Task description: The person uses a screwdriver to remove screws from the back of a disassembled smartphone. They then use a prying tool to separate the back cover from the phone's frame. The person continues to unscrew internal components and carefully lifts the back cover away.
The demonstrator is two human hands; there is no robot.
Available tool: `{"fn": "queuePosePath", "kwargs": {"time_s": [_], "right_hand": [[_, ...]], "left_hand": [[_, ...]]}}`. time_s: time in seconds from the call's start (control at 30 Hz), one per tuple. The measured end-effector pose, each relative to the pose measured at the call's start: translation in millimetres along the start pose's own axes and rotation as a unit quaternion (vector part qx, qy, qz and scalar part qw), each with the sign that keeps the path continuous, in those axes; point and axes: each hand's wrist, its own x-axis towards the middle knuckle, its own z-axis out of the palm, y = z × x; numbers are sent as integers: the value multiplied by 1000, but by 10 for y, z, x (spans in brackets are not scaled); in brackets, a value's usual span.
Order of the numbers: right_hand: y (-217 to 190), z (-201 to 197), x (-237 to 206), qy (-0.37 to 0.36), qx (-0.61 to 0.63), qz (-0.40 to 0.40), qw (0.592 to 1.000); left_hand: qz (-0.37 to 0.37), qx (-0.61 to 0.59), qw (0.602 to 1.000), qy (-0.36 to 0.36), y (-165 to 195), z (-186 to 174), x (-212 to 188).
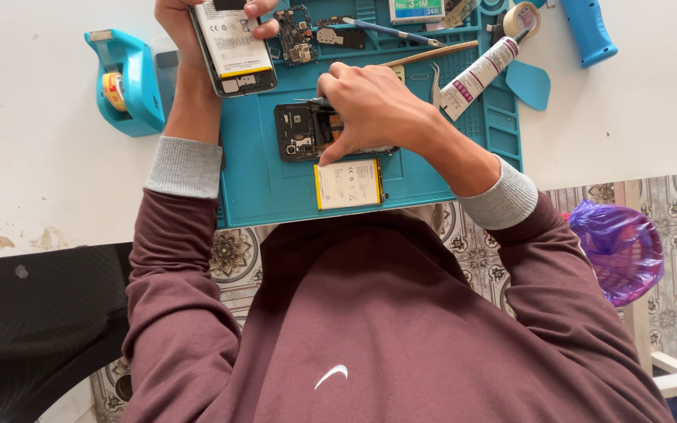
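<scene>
A maroon sweatshirt (370, 329) with grey ribbed cuffs (185, 167) on both sleeves and a small white curved mark on the chest.

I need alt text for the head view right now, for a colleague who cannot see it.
Seen from above, the left hand holds an opened phone showing its white battery, while the right hand presses a small tool onto a dark phone frame on a teal work mat. A loose battery lies just below, nearer the person.

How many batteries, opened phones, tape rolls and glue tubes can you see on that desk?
Batteries: 2, one in the phone, one loose
Opened phones: 2, held and on the mat
Tape rolls: 2
Glue tubes: 1
Total: 7
</scene>
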Motion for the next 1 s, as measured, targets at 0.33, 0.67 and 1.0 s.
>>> {"fn": "queuePosePath", "kwargs": {"time_s": [0.33,0.67,1.0], "right_hand": [[-104,-131,-4,18,-15,3,1000],[-10,-87,-21,-2,-15,39,999],[303,-343,-248,49,10,89,995]], "left_hand": [[-20,-43,999,1,28,33,60],[-17,-75,996,55,-4,82,2],[-28,-109,992,60,-2,69,-24]]}}
